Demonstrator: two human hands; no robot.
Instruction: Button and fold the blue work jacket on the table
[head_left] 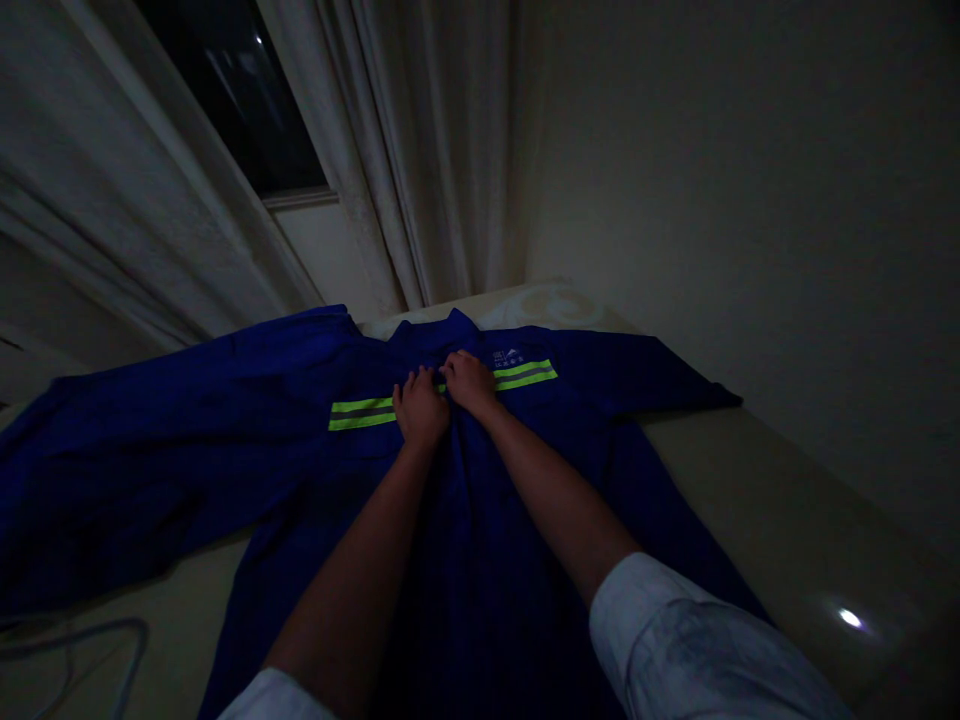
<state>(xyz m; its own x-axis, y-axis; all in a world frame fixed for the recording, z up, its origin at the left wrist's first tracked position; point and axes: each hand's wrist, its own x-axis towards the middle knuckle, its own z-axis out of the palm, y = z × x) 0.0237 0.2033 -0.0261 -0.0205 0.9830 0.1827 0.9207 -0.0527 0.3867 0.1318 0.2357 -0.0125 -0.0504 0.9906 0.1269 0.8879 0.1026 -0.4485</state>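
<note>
A dark blue work jacket (480, 520) lies spread out, front side up, with its collar at the far end and both sleeves stretched sideways. Yellow-green reflective strips (525, 375) with a grey middle run across its chest. My left hand (421, 408) is on the front opening at chest height, its fingers bent onto the fabric and covering part of the strip. Close beside it, my right hand (469, 382) has its fingers curled in a pinch at the same opening. The exact bit of cloth or fastener between the fingertips is hidden. A small pale logo shows near my right hand.
The jacket rests on a pale, shiny surface (750, 500) with a light reflection at right. Behind it hang long curtains (420, 150) around a dark window (247, 90). A plain wall (712, 200) stands at right. A thin looped cable or tube (139, 640) lies at lower left.
</note>
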